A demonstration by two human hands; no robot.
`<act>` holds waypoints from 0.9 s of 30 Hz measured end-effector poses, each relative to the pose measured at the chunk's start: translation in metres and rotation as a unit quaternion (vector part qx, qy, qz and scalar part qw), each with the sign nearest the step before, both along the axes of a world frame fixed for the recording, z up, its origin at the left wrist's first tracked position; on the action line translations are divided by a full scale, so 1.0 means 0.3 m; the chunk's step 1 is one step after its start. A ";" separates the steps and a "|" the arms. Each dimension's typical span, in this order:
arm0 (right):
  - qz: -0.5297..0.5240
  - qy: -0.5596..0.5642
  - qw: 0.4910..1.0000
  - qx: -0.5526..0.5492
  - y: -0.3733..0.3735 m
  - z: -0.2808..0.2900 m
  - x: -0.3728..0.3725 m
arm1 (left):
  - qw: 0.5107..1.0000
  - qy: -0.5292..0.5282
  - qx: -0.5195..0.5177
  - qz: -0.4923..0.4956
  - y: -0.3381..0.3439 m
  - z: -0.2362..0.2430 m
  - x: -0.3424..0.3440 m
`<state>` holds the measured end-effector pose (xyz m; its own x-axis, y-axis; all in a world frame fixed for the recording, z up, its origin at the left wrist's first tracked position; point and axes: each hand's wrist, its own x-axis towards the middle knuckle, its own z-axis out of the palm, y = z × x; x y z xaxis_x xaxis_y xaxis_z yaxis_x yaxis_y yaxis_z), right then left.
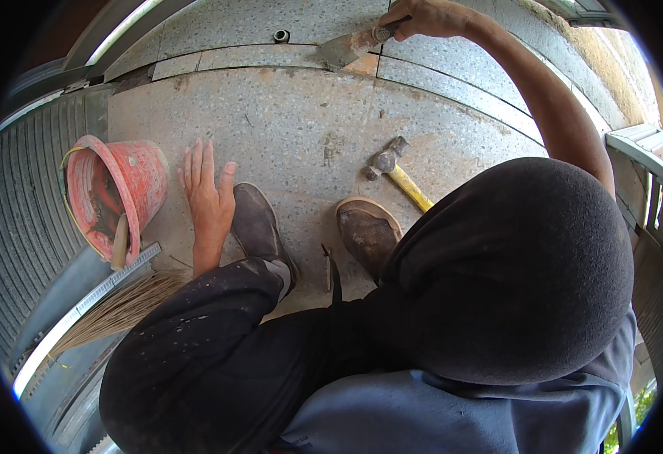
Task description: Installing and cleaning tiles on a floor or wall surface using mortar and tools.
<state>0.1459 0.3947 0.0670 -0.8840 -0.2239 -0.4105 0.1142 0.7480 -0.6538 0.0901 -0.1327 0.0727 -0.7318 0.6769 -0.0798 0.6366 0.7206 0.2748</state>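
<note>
1 R hand (436, 18): was curled round hndl of trowel (354, 47), up top.
Trowel blade: lay over narrow tile strip (263, 56), just L of dark joint; cdn't tell if touching.
1 L hand (209, 195): was empty, fingers spread wide, btwn red bucket (146, 178) & L shoe (259, 223); cdn't tell if it met floor (195, 106).
Hammer (398, 175): lay on floor nr R shoe (365, 231), yellow hndl.
Bucket extra: wooden stick (119, 242) crossed its rim.
Broom bristles (123, 310): were nr bucket.
Dark ring (286, 37): sat L of trowel.

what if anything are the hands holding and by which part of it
The right hand holds a trowel by its handle; the left hand is open and holds nothing.
</note>
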 end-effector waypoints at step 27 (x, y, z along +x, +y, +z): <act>0.007 0.060 0.998 -0.001 0.093 -0.045 0.092 | 0.999 -0.010 0.032 -0.011 0.049 -0.036 0.008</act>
